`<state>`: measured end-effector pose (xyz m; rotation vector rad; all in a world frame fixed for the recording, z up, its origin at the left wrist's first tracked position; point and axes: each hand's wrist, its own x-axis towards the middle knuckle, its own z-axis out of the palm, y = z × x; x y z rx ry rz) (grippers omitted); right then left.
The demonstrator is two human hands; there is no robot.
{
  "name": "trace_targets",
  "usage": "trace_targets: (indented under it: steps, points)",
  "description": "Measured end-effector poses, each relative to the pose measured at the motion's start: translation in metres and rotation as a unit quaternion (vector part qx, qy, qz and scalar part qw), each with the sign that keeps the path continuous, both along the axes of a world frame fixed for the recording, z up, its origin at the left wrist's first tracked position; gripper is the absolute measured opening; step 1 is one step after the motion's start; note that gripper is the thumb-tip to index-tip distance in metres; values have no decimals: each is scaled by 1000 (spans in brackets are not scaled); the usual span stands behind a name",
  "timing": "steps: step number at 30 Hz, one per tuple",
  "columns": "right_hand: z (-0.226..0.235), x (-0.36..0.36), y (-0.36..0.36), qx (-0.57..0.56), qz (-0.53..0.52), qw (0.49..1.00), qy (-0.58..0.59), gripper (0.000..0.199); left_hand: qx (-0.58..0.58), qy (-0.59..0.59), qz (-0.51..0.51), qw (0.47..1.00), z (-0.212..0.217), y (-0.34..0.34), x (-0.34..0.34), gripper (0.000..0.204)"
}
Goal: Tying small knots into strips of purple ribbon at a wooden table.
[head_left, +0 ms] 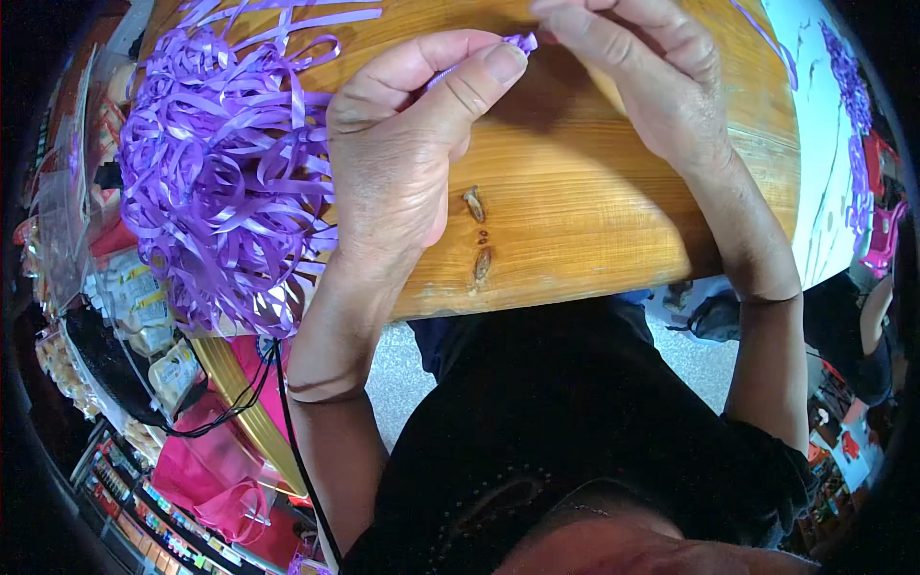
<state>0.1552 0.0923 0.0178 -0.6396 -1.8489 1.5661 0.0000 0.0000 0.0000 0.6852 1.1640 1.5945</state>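
Observation:
Between the thumb and forefinger of my left hand is a purple ribbon, its short folded end poking out past the thumb tip. Just to the right, by the top edge, my right hand has its thumb and forefinger brought together in a pinch. Those fingertips are slightly blurred, and what they hold, if anything, does not show. Both hands are above the wooden table. A large heap of loose purple ribbons lies at the left, close beside my left wrist.
More purple ribbon lies on a white surface beyond the table's right side. At the left are clear plastic bags and packaged goods. A black cable runs down next to my left forearm, near a pink bag.

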Motion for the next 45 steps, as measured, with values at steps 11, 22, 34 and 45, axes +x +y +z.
trace_targets:
  steps: [11,22,34,45]
  points:
    - [12,-3,1,311,9,950,-34,27,-19,-1,-32,999,0,-1,-1,19]
    - [-43,-28,41,337,124,857,371,14,-2,-32,-33,999,-5,1,-3,13]
    - [11,-6,5,341,45,939,-20,30,11,-9,-34,999,-5,-2,-7,11]
    - [22,-1,11,468,-8,876,-114,10,15,91,12,996,-3,0,-5,10]
